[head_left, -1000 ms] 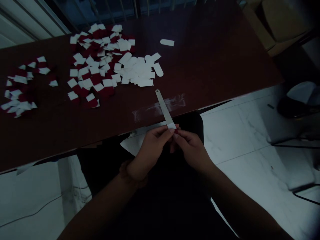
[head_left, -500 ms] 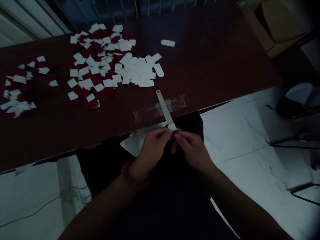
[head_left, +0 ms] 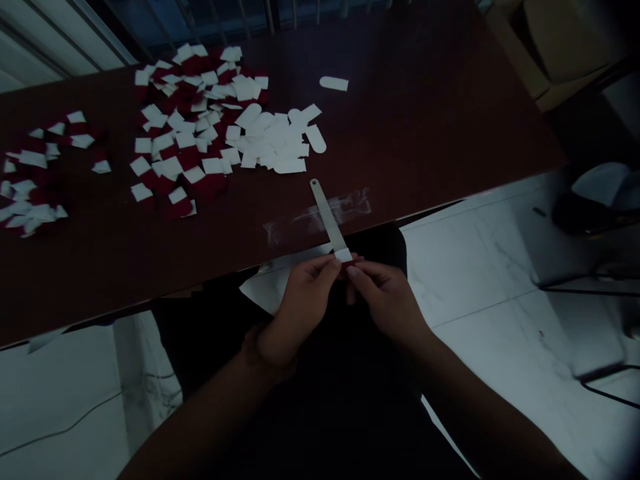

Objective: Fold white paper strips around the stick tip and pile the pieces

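Just off the table's front edge, my left hand (head_left: 311,290) and my right hand (head_left: 389,293) pinch a small red-and-white piece (head_left: 343,256) from either side. Its white end shows above my thumbs, its dark red part between them; the lower part is hidden by my fingers. A flat metal strip (head_left: 327,217) with a hole at its far end runs from this piece up over the table edge. Its near end is covered by the piece. Beneath the strip, on the table, lies a crumpled band of clear plastic (head_left: 353,205).
A pile of white round-ended pieces (head_left: 275,142) lies beyond the strip, with one white piece (head_left: 334,83) apart. Red-and-white pieces form a large heap (head_left: 187,140) and a smaller left group (head_left: 35,193) on the dark table (head_left: 425,127). A cardboard box (head_left: 555,87) stands right.
Both hands keep their pinch on the red-and-white piece, with only slight finger movement. The view has shifted a little; the table items look unchanged.
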`<state>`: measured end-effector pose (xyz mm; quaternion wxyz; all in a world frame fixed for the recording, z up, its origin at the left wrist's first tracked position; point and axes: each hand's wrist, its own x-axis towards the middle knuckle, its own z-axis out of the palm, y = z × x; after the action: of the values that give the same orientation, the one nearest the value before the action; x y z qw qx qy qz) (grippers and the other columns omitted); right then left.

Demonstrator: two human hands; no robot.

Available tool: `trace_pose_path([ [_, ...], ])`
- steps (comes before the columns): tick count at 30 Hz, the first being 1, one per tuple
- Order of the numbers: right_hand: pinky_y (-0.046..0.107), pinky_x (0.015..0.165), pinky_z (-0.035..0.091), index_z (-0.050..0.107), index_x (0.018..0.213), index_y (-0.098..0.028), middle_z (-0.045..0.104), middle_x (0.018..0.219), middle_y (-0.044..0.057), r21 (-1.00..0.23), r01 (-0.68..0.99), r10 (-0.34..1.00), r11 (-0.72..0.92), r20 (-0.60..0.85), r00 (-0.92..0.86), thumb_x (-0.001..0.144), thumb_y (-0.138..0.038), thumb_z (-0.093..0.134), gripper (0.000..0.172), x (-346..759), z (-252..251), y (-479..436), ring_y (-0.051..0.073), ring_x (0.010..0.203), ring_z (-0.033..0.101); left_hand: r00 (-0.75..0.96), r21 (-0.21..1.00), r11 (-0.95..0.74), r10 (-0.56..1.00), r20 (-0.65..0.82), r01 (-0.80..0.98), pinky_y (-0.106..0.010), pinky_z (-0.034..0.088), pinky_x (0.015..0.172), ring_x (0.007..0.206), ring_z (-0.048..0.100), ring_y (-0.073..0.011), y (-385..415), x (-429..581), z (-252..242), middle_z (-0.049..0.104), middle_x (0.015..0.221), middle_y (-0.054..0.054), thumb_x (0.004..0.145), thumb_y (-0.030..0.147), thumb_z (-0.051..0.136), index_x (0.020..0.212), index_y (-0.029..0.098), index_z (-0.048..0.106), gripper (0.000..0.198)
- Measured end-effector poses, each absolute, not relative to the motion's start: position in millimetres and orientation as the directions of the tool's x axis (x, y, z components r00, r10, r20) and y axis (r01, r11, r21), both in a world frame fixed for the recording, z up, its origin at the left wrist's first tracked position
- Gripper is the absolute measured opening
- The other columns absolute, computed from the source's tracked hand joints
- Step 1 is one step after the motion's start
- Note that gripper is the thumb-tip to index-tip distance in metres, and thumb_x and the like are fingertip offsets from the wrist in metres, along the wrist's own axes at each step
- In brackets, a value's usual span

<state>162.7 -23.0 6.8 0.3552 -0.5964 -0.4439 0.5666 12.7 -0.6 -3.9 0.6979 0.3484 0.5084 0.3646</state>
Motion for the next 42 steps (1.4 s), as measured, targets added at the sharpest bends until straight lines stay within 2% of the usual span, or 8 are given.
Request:
trace_pose_path([
  [5, 0.03, 0.068, 0.048, 0.069, 0.07, -0.022, 0.066, 0.064, -0.001, -0.913, 0.095, 0.912, -0.396, -0.403, -0.076, 0.101, -0.038, 0.06, 0.036, 165.1, 9.3, -23.6, 0.015, 0.065, 0.059, 0.251, 0.838, 0.501, 0.858, -0.449, -0.214, -0.037, 0.056, 0.093, 0.091, 0.073, -0.0207, 0.9, 11.9, -8.5, 0.081, 0.11, -0.01, 0.097, 0.037, 0.066, 0.111, 0.018, 0.083, 0.029],
  [12, 0.03, 0.065, 0.047, 0.069, 0.076, -0.021, 0.066, 0.065, -0.001, -0.919, 0.126, 0.918, -0.375, -0.387, -0.09, 0.102, -0.035, 0.058, 0.032, 160.5, 8.4, -24.3, 0.015, 0.063, 0.059, 0.282, 0.747, 0.585, 0.81, -0.515, -0.315, -0.027, 0.051, 0.058, 0.061, 0.063, -0.0123, 3.8, 18.5, -7.9, 0.08, 0.113, -0.011, 0.094, 0.036, 0.069, 0.111, 0.018, 0.082, 0.028],
  [20, 0.029, 0.067, 0.049, 0.071, 0.077, -0.022, 0.068, 0.068, 0.0, -0.916, 0.133, 0.914, -0.378, -0.392, -0.103, 0.102, -0.036, 0.058, 0.031, 167.3, 7.8, -29.8, 0.016, 0.066, 0.061, 0.28, 0.742, 0.592, 0.805, -0.524, -0.314, -0.032, 0.054, 0.079, 0.088, 0.072, -0.0199, 5.0, 16.0, -11.0, 0.081, 0.109, -0.011, 0.092, 0.038, 0.073, 0.11, 0.017, 0.082, 0.029],
  [24, 0.032, 0.056, 0.044, 0.074, 0.078, -0.025, 0.062, 0.058, -0.001, -0.951, 0.254, 0.969, -0.175, -0.121, 0.214, 0.101, -0.035, 0.057, 0.03, 183.6, 15.1, -32.8, 0.017, 0.055, 0.057, 0.328, 0.756, 0.607, 0.786, -0.524, -0.246, -0.035, 0.051, 0.091, 0.103, 0.074, -0.0229, 4.4, 9.7, -3.4, 0.082, 0.109, -0.011, 0.096, 0.04, 0.068, 0.11, 0.018, 0.082, 0.03],
  [27, 0.034, 0.059, 0.047, 0.076, 0.081, -0.027, 0.063, 0.059, 0.0, -0.923, 0.384, 0.96, 0.028, 0.132, 0.247, 0.1, -0.034, 0.059, 0.027, 188.2, 32.7, -7.1, 0.019, 0.055, 0.059, 0.376, 0.766, 0.615, 0.765, -0.523, -0.188, -0.036, 0.05, 0.091, 0.102, 0.075, -0.0239, 1.2, 4.5, 1.7, 0.082, 0.107, -0.011, 0.099, 0.044, 0.064, 0.109, 0.018, 0.081, 0.033],
  [30, 0.037, 0.071, 0.054, 0.079, 0.094, -0.027, 0.074, 0.077, 0.003, -0.784, 0.593, 0.964, 0.185, 0.262, 0.045, 0.097, -0.033, 0.065, 0.016, 178.9, 46.0, 52.5, 0.024, 0.075, 0.071, 0.358, 0.771, 0.611, 0.77, -0.528, -0.179, -0.036, 0.05, 0.088, 0.098, 0.076, -0.0238, -5.2, 0.6, 2.2, 0.083, 0.103, -0.012, 0.1, 0.046, 0.061, 0.101, 0.017, 0.079, 0.034],
  [36, 0.057, 0.11, 0.046, 0.066, 0.139, -0.014, 0.068, 0.141, 0.018, -0.527, 0.817, 0.947, 0.234, 0.312, -0.07, 0.092, -0.03, 0.067, 0.05, 143.8, 21.9, 168.9, 0.039, 0.131, 0.061, 0.332, 0.771, 0.623, 0.761, -0.557, -0.134, -0.036, 0.051, 0.086, 0.093, 0.076, -0.0229, -19.0, -12.0, -4.0, 0.082, 0.098, -0.011, 0.101, 0.045, 0.058, 0.1, 0.018, 0.077, 0.034],
  [42, 0.066, 0.109, 0.043, 0.076, 0.121, -0.022, 0.067, 0.146, 0.013, -0.449, 0.869, 0.954, 0.208, 0.29, -0.079, 0.095, -0.034, 0.066, 0.031, 132.9, 4.6, 167.8, 0.04, 0.136, 0.057, 0.262, 0.791, 0.596, 0.792, -0.551, -0.138, -0.037, 0.051, 0.086, 0.089, 0.074, -0.0227, -22.8, -29.3, -14.3, 0.081, 0.092, -0.01, 0.101, 0.04, 0.055, 0.099, 0.017, 0.076, 0.031],
])
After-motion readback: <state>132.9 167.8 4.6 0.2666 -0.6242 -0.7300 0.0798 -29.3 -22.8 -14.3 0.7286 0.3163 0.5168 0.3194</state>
